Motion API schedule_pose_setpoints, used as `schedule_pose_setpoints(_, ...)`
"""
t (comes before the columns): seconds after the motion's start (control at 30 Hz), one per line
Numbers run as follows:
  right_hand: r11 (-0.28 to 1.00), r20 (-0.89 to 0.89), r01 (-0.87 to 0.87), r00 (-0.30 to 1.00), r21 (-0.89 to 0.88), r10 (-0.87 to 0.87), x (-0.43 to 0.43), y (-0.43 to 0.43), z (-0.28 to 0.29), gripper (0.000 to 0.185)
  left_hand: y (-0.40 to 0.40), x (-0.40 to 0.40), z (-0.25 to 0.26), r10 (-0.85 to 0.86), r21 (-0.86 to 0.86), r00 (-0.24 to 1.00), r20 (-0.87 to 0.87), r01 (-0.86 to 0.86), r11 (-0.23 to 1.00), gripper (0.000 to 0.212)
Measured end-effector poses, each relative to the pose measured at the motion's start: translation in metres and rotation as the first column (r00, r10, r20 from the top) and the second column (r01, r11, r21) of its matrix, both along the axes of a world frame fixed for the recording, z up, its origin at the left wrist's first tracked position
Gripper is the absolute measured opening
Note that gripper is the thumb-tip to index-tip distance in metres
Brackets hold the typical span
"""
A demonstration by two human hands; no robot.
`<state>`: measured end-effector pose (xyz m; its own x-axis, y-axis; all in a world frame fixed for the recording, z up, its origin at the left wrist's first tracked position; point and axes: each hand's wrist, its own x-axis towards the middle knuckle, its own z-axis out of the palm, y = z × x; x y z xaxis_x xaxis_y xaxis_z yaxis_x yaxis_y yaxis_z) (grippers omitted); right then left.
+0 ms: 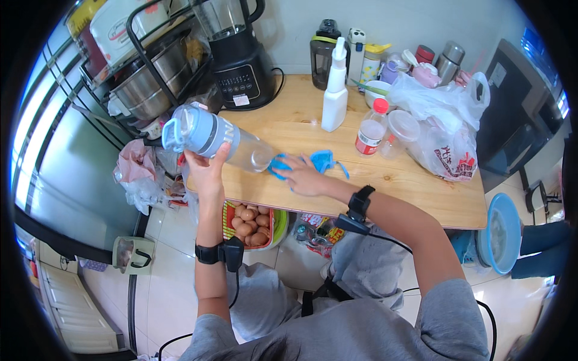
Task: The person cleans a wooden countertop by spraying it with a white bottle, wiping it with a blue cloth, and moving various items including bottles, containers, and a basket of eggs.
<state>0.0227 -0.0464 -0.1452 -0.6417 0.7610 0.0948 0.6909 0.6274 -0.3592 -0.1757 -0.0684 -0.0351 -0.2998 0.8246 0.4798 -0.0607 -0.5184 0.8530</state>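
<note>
My left hand (205, 169) grips a clear plastic water bottle with a light-blue lid (246, 146), tilted over the left part of the wooden table (406, 194). The bottle's base points right and meets or nearly meets a blue cloth (321, 161) lying on the tabletop. My right hand (305, 176) rests on the cloth with its fingers spread, just right of the bottle's base; part of the cloth is hidden under it. Whether the fingers pinch the cloth cannot be told. A white spray bottle (335, 101) stands upright behind the cloth.
A black blender (239, 67) stands at the back left beside a rack with a steel pot (153, 85). To the right are a red-capped plastic bottle (371, 131), a clear lidded cup (402, 128) and plastic bags (445, 135). Eggs (248, 225) sit in a basket below the table edge.
</note>
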Motion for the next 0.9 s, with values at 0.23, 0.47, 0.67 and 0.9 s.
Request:
schedule_pose_setpoints(0.23, 1.0, -0.08, -0.01, 0.997, -0.016, 0.009, 0.012, -0.02, 0.01, 0.044, 0.054, 0.068, 0.049, -0.155, -0.11, 0.986, -0.062, 0.148, 0.983, 0.069)
schedule_pose_setpoints(0.47, 1.0, -0.003, -0.014, 1.0, -0.027, 0.014, 0.007, -0.02, 0.011, 0.051, 0.136, 0.124, 0.056, -0.21, -0.149, 0.925, -0.317, 0.171, 0.974, 0.082)
schedule_pose_setpoints(0.67, 0.992, 0.043, -0.049, 0.998, -0.113, 0.054, 0.008, -0.018, 0.016, 0.054, 0.175, 0.158, 0.049, -0.332, -0.447, 0.889, -0.315, 0.17, 0.878, 0.093)
schedule_pose_setpoints(0.9, 0.995, -0.023, -0.07, 0.997, -0.064, 0.069, 0.01, -0.019, 0.012, 0.049, 0.224, 0.181, 0.02, -0.423, -0.506, 0.873, -0.244, 0.257, 0.823, 0.087)
